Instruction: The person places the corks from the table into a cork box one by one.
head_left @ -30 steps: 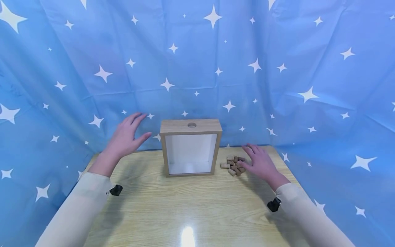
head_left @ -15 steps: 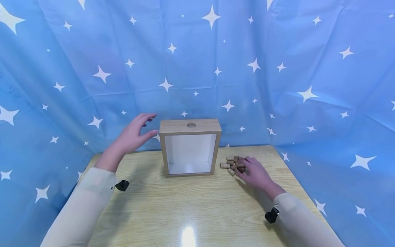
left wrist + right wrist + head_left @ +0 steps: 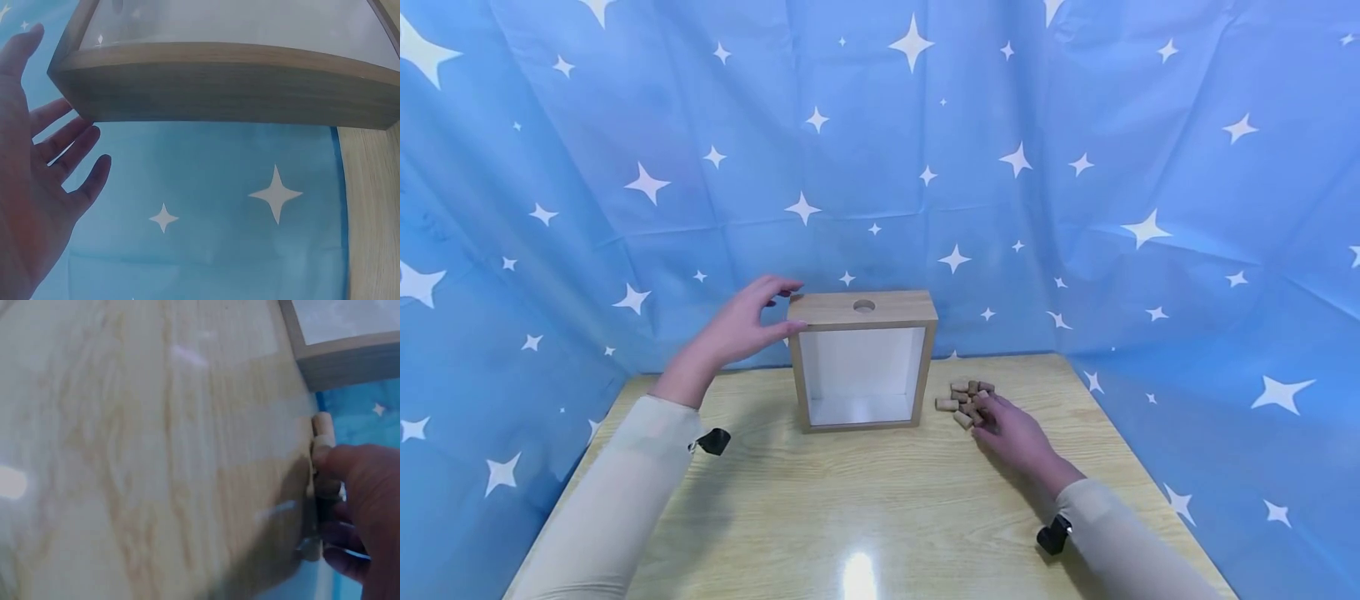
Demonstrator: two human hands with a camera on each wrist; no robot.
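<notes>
A wooden box frame (image 3: 880, 309) with a clear front, white inside and a round hole in its top stands upright at the back middle of the table. My left hand (image 3: 741, 329) is at its upper left corner, thumb near the front edge and fingers toward the back, relaxed and spread; the left wrist view shows the hand (image 3: 37, 169) beside the corner. My right hand (image 3: 1018, 437) reaches into a pile of small wine corks (image 3: 947, 404), thumb and fingers curved about some of them. The right wrist view has the thumb touching a cork (image 3: 323, 425); whether one is pinched is unclear.
The corks lie just right of the box on the pale wooden table (image 3: 820, 500). A blue curtain with white stars (image 3: 865, 167) hangs close behind the table and along both sides. A bright light reflection shows near the front.
My left hand has moved right to the box's upper corner. The right hand has come down and left onto the pile, its fingers drawing in around the corks.
</notes>
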